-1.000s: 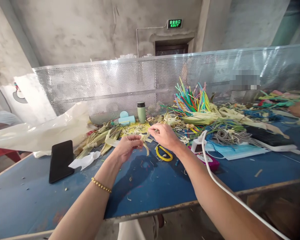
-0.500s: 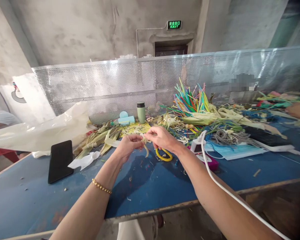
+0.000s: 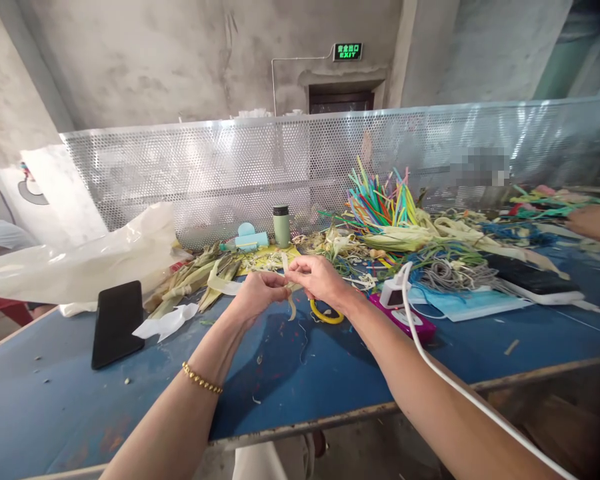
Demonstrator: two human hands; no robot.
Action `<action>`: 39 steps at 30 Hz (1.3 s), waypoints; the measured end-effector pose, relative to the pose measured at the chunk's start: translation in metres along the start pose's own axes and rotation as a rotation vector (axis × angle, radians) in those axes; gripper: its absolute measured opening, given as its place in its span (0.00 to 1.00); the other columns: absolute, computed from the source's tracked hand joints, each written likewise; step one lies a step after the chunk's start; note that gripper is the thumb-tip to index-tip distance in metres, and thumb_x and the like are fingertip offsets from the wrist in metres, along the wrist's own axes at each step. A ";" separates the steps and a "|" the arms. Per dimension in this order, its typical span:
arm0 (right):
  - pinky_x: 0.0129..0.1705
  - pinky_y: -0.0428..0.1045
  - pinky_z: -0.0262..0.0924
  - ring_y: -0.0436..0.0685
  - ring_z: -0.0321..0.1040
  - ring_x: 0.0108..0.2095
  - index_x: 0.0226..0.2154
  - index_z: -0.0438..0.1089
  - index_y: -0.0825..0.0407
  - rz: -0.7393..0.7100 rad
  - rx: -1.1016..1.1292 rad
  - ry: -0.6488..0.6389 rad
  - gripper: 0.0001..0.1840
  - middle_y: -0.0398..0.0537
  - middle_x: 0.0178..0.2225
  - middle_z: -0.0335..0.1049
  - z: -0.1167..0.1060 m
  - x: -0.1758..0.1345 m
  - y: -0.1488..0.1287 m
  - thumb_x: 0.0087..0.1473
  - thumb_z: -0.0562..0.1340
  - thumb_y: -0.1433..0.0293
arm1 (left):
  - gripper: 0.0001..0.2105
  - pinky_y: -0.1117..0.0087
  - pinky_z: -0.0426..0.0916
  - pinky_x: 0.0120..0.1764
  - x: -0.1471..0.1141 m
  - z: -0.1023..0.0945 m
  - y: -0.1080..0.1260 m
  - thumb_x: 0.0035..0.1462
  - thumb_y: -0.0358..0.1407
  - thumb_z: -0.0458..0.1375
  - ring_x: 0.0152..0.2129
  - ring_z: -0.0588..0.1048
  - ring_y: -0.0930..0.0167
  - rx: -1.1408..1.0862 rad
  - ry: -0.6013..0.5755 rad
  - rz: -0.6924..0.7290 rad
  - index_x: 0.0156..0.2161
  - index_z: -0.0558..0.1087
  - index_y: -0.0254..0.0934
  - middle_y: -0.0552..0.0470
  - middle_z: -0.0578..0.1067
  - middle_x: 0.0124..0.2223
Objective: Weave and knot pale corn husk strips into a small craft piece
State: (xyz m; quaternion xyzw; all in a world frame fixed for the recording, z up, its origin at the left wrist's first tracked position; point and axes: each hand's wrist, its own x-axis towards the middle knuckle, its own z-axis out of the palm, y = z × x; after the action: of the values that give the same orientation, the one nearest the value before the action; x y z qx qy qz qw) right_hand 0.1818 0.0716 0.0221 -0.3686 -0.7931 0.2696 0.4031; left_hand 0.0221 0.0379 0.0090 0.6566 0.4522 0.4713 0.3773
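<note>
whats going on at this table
A person is working a pale strip of husk between both hands: the left hand and right hand pinch it together above the blue table. A yellow ring lies just beyond the right hand. A black phone lies to the left, with more husks and a pile of coloured strips behind.
</note>
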 end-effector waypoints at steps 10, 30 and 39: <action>0.26 0.43 0.47 0.47 0.55 0.22 0.25 0.69 0.55 -0.224 -0.165 0.112 0.10 0.40 0.21 0.62 -0.002 0.005 0.004 0.53 0.59 0.67 | 0.08 0.73 0.56 0.25 -0.004 0.000 0.009 0.41 0.34 0.66 0.19 0.63 0.78 -0.327 -0.126 -0.031 0.27 0.75 0.32 0.54 0.69 0.23; 0.28 0.44 0.51 0.48 0.60 0.24 0.27 0.68 0.55 -0.241 -0.224 0.131 0.12 0.44 0.23 0.67 -0.006 0.008 0.008 0.56 0.58 0.65 | 0.10 0.72 0.55 0.23 -0.004 0.000 0.003 0.43 0.38 0.66 0.16 0.66 0.76 -0.235 -0.090 -0.060 0.22 0.73 0.33 0.52 0.73 0.19; 0.33 0.47 0.54 0.53 0.64 0.29 0.30 0.71 0.55 -0.289 -0.460 0.467 0.12 0.51 0.29 0.71 -0.002 0.001 -0.003 0.59 0.55 0.67 | 0.14 0.73 0.62 0.26 0.005 -0.006 -0.003 0.34 0.37 0.70 0.25 0.76 0.68 -0.563 0.270 -0.185 0.24 0.71 0.33 0.51 0.73 0.21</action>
State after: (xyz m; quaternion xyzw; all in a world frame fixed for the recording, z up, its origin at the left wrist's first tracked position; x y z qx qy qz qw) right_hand 0.1819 0.0712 0.0259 -0.3855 -0.7634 -0.0674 0.5139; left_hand 0.0169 0.0440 0.0096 0.4140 0.4078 0.6244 0.5219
